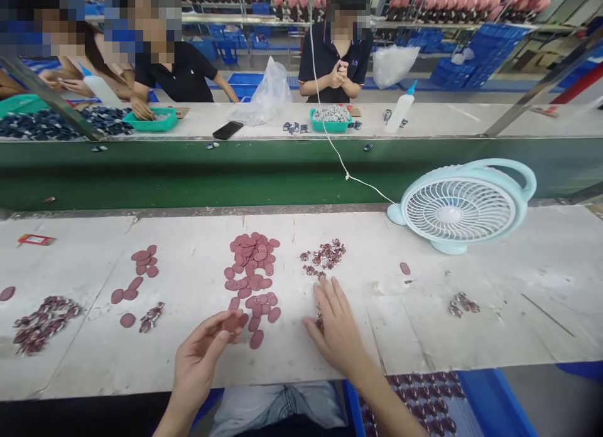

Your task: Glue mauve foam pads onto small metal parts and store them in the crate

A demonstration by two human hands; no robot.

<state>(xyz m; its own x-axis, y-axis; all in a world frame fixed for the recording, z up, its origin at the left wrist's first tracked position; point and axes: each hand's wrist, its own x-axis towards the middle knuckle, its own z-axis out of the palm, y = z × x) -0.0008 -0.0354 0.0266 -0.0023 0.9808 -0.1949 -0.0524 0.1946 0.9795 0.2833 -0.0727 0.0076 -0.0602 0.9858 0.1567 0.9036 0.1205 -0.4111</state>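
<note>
My left hand [198, 358] pinches reddish-brown oval discs [232, 323] between thumb and fingers, just above the table. Beside and beyond it lies a long heap of matching oval discs [252, 255], some spread singly toward me. My right hand [338, 327] rests palm down with its fingers stretched out, over a few small dark-red, shiny parts partly hidden beneath it. Past its fingertips is a loose pile of the same small parts [330, 255]; their exact kind is too small to tell.
More small parts [44, 324] and discs [144, 259] lie left. A light-blue fan [459, 208] stands back right, its white cord [336, 151] running upward. Below the table edge is a blue crate [494, 402] beside rows of dark-red pieces. Co-workers [176, 76] sit across the green belt [235, 173].
</note>
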